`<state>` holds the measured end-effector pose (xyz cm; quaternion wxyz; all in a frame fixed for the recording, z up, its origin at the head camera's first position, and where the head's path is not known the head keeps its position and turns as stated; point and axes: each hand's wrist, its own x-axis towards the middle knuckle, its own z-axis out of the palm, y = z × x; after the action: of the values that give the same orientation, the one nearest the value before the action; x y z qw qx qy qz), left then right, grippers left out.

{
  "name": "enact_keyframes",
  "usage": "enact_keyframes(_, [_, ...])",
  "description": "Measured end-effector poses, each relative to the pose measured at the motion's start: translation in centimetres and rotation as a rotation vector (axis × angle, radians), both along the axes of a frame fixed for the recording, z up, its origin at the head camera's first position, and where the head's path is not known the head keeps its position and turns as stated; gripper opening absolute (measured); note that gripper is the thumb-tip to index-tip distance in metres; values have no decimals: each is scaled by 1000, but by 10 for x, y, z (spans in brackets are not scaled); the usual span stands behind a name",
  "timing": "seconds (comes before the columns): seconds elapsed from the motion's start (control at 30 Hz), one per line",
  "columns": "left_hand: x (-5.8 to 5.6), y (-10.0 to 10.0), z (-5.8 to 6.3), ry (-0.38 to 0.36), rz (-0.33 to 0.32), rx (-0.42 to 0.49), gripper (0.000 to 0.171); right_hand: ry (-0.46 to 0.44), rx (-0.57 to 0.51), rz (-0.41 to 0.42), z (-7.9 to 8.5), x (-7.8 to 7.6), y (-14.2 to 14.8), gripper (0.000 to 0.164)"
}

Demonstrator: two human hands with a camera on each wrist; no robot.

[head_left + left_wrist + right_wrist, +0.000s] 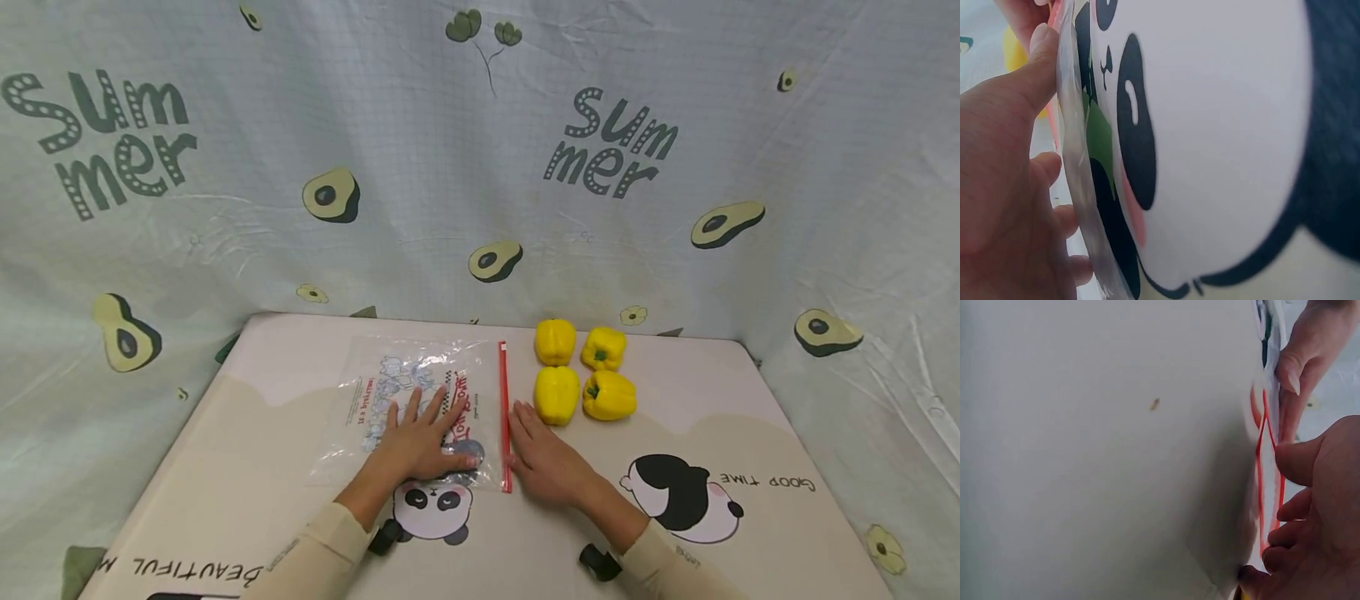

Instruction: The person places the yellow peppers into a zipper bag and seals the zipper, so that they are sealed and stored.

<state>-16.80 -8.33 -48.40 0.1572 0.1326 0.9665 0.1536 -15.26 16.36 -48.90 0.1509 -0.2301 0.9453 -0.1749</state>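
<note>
A clear zip-lock bag (420, 408) with a printed label is lying flat on the table (750, 400), its red zipper strip (504, 417) running along the edge nearest four yellow bell peppers (585, 371), which are sitting just beside it in a square cluster. The left hand (423, 442) is pressing down on the bag with fingers spread flat, thumb reaching toward the strip. The right hand (543, 454) is resting at the strip's near end; in the right wrist view its fingers (1291, 462) are curling against the red track, which is gaping there. The thin plastic looks slippery, so the mouth could slide shut or the bag skid if the flat hand eases off.
</note>
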Motion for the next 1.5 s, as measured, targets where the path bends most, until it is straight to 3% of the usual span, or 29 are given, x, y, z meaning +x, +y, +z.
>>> enact_keyframes(0.5, [-1, 3, -4, 15, -18, -51, 97, -3, 28, 18, -6, -3, 5, 68])
enact_keyframes(1.03, [2, 8, 0, -13, -16, -71, 97, -14, 69, 9, -9, -3, 3, 67])
enact_keyframes(1.5, [3, -6, -1, -11, 7, -41, 101, 6, 74, -34, -6, -5, -8, 68])
